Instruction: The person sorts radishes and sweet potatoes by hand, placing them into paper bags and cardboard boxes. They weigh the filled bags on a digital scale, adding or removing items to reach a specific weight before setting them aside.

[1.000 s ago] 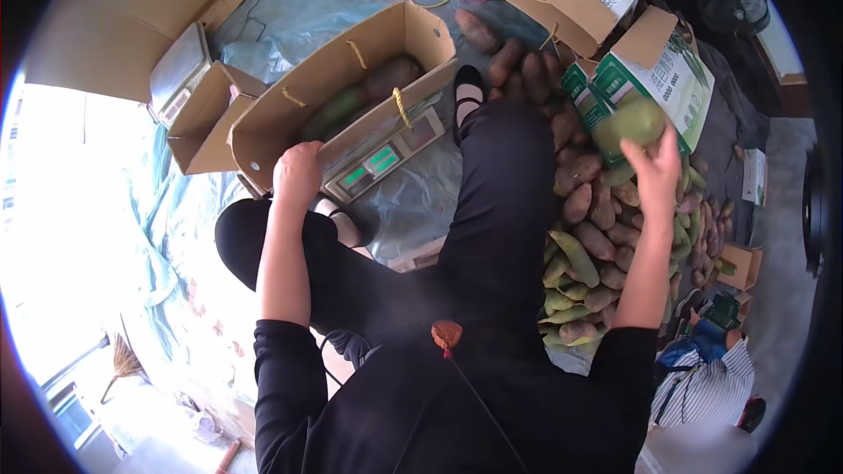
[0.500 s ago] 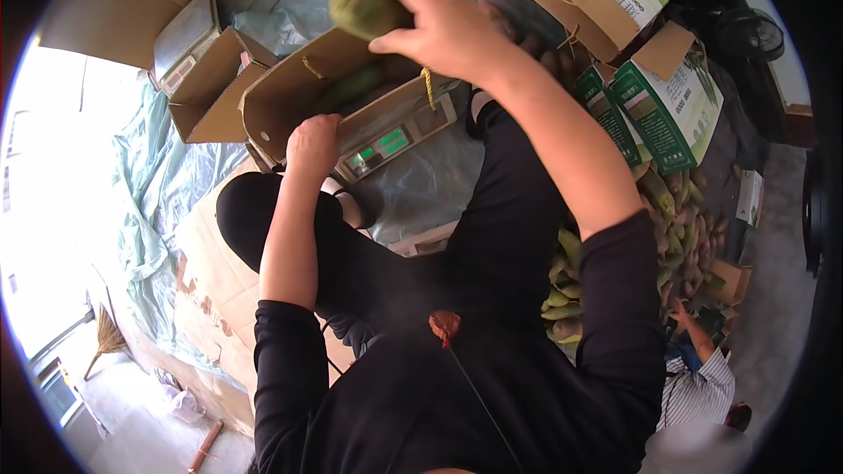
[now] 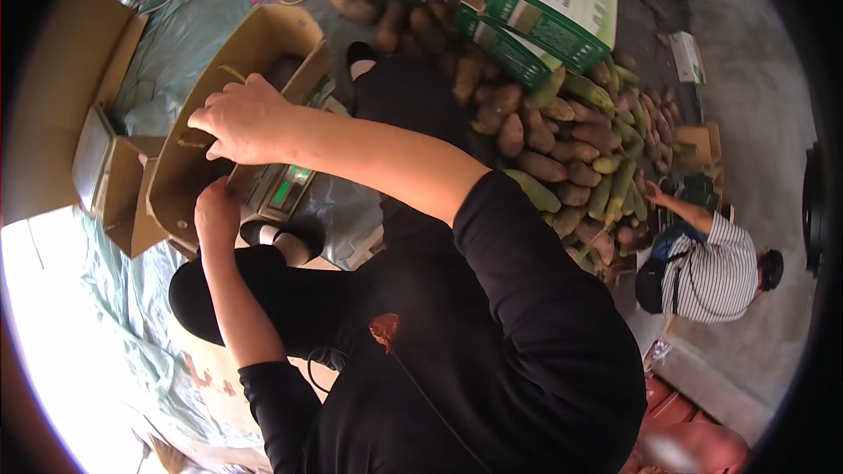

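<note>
An open cardboard box with rope handles lies on a scale with a lit green display. Over the box is my right hand, its fingers bent but apart, with nothing visible in them. My left hand is closed on the near edge of the box, its fingertips partly hidden. The inside of the box is dark, and my right hand and forearm cover part of it.
A large pile of long green and brown vegetables lies to the right, beside green-and-white cartons. A smaller open box stands at left. A person in a striped shirt is at the far right.
The view has turned toward the right, showing more of the pile. My right hand has come down over the box, and the green vegetable it held no longer shows in it.
</note>
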The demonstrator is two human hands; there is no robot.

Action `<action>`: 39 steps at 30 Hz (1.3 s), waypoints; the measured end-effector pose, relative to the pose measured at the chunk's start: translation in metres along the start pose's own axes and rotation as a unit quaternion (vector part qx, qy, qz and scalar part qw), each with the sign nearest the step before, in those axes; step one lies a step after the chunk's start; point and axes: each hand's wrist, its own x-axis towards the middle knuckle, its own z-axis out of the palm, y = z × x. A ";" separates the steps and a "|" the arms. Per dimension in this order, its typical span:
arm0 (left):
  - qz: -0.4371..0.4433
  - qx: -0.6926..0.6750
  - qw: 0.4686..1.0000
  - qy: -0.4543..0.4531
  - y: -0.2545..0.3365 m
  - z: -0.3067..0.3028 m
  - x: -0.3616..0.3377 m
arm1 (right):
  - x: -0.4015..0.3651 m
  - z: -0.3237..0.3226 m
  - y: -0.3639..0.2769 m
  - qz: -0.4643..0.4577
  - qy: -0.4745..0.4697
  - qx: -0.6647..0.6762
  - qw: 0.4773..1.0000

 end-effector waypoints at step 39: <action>0.022 -0.142 0.982 0.121 0.012 -0.015 0.000 | -0.423 0.054 0.422 0.572 0.501 0.614 0.213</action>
